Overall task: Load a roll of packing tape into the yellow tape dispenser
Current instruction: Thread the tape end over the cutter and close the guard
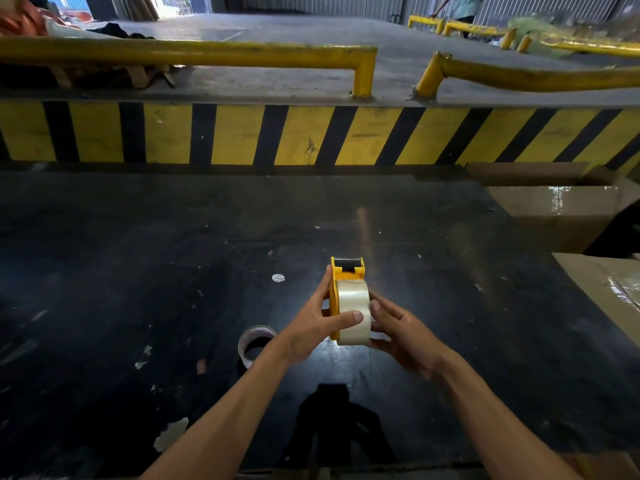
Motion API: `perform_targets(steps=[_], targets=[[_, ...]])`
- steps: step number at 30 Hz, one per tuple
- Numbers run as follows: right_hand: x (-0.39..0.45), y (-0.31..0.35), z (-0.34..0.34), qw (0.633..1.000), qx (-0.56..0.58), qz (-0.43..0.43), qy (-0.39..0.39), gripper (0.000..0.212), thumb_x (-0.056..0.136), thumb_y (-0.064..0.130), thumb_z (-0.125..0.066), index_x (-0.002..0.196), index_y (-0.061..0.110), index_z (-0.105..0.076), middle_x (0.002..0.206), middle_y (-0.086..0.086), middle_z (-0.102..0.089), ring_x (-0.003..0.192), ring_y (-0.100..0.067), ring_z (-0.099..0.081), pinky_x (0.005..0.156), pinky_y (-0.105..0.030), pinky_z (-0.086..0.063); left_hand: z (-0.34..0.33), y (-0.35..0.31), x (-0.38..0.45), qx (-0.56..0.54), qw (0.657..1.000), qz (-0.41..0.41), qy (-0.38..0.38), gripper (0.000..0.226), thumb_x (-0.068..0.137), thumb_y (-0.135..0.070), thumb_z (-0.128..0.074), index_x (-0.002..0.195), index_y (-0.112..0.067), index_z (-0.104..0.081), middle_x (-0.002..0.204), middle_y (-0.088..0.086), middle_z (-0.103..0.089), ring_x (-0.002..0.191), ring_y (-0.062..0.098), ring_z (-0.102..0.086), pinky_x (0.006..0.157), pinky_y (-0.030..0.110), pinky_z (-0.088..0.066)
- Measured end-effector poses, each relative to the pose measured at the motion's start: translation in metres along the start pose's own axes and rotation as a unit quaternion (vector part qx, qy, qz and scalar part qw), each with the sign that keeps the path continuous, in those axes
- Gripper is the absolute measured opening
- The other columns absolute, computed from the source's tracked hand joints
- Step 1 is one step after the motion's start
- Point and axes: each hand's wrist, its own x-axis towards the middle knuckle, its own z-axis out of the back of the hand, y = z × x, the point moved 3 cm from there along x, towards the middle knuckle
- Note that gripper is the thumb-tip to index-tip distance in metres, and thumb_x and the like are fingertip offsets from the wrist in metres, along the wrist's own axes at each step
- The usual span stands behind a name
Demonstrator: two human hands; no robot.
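Observation:
The yellow tape dispenser (347, 271) is held above the black table (138, 271), its black roller end pointing away from me. A roll of clear packing tape (353, 306) sits in it on the right side. My left hand (317, 327) grips the dispenser from the left, thumb laid across the roll. My right hand (398, 330) touches the roll's right face with its fingertips. An almost empty tape core (254, 342) lies on the table just left of my left wrist.
Cardboard boxes (568, 216) with glossy tape stand at the right edge of the table. A yellow and black striped wall (311, 135) runs behind the table, with yellow rails (207, 51) above. Scraps of tape backing (171, 434) litter the table's surface.

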Motion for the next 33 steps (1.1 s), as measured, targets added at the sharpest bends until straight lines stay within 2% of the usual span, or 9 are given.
perform_targets(steps=[5,9,11,14,16,19,23,27,33], targets=[[0.005,0.000,-0.001,1.000,-0.005,0.000,0.016,0.046,0.097,0.036,-0.055,0.142,0.032,-0.050,0.133,-0.003,-0.065,0.116,-0.022,-0.066,0.088,-0.035,-0.058,0.006,-0.001,-0.001,0.012,1.000,-0.010,-0.001,0.112,0.084,-0.019,-0.082,0.161,-0.050,-0.007,0.143,-0.003,-0.052,0.121,0.017,-0.065,0.091,0.037,-0.064],[0.011,0.001,-0.001,0.997,-0.069,0.007,0.022,0.047,0.094,0.047,-0.054,0.141,0.043,-0.049,0.135,0.001,-0.063,0.120,-0.021,-0.063,0.098,-0.042,-0.054,0.012,0.001,-0.004,0.035,0.999,-0.032,-0.019,0.109,0.090,-0.008,-0.078,0.163,-0.045,-0.006,0.138,-0.011,-0.053,0.107,-0.006,-0.070,0.078,0.021,-0.063],[0.014,0.003,-0.002,0.992,-0.117,0.045,-0.012,0.047,0.089,0.054,-0.056,0.135,0.049,-0.052,0.135,0.005,-0.063,0.122,-0.016,-0.061,0.101,-0.043,-0.052,0.014,0.003,-0.006,0.032,0.998,-0.043,-0.028,0.111,0.087,-0.009,-0.081,0.164,-0.044,-0.008,0.139,-0.008,-0.054,0.108,-0.006,-0.070,0.080,0.024,-0.063],[0.015,0.012,-0.005,0.972,-0.182,0.136,-0.065,0.051,0.083,0.052,-0.064,0.133,0.047,-0.056,0.134,0.010,-0.059,0.121,-0.006,-0.057,0.101,-0.037,-0.050,0.017,0.005,-0.007,0.033,0.998,-0.049,-0.037,0.113,0.085,-0.010,-0.083,0.163,-0.045,-0.009,0.141,-0.002,-0.057,0.114,0.008,-0.071,0.085,0.028,-0.063],[0.015,0.020,-0.008,0.945,-0.264,0.181,-0.067,0.053,0.081,0.049,-0.070,0.133,0.042,-0.058,0.133,0.016,-0.053,0.124,-0.003,-0.051,0.101,-0.031,-0.046,0.017,0.004,-0.007,0.045,0.997,-0.047,-0.036,0.115,0.085,-0.013,-0.084,0.163,-0.047,-0.008,0.143,0.000,-0.057,0.120,0.015,-0.069,0.090,0.030,-0.062],[0.023,0.029,-0.011,0.899,-0.368,0.227,-0.076,0.042,0.082,0.043,-0.073,0.122,0.034,-0.069,0.130,0.019,-0.054,0.124,0.001,-0.044,0.100,-0.025,-0.041,0.016,0.005,-0.009,0.069,0.996,-0.041,-0.031,0.118,0.079,-0.026,-0.087,0.160,-0.055,-0.007,0.148,0.000,-0.053,0.128,0.022,-0.063,0.102,0.041,-0.060],[0.031,0.041,-0.012,0.854,-0.427,0.281,-0.094,0.026,0.085,0.035,-0.072,0.109,0.026,-0.076,0.111,0.013,-0.065,0.108,-0.005,-0.054,0.089,-0.019,-0.041,0.016,0.011,-0.011,0.077,0.996,-0.034,-0.040,0.119,0.071,-0.040,-0.089,0.156,-0.063,-0.009,0.150,0.000,-0.051,0.130,0.026,-0.061,0.107,0.050,-0.057],[0.035,0.047,-0.017,0.806,-0.483,0.325,-0.108,0.020,0.090,0.024,-0.068,0.107,0.018,-0.077,0.100,0.002,-0.069,0.095,-0.015,-0.058,0.080,-0.025,-0.046,0.017,0.014,-0.012,0.095,0.994,-0.032,-0.036,0.119,0.069,-0.046,-0.091,0.151,-0.071,-0.008,0.153,0.002,-0.046,0.132,0.030,-0.059,0.108,0.053,-0.055],[0.042,0.058,-0.018,0.824,-0.453,0.308,-0.143,0.009,0.090,0.018,-0.068,0.090,0.013,-0.075,0.087,0.002,-0.068,0.081,-0.013,-0.060,0.071,-0.024,-0.047,0.018,0.016,-0.013,0.084,0.996,-0.028,-0.027,0.120,0.063,-0.056,-0.093,0.146,-0.077,-0.009,0.155,0.003,-0.044,0.136,0.030,-0.056,0.110,0.056,-0.053]])
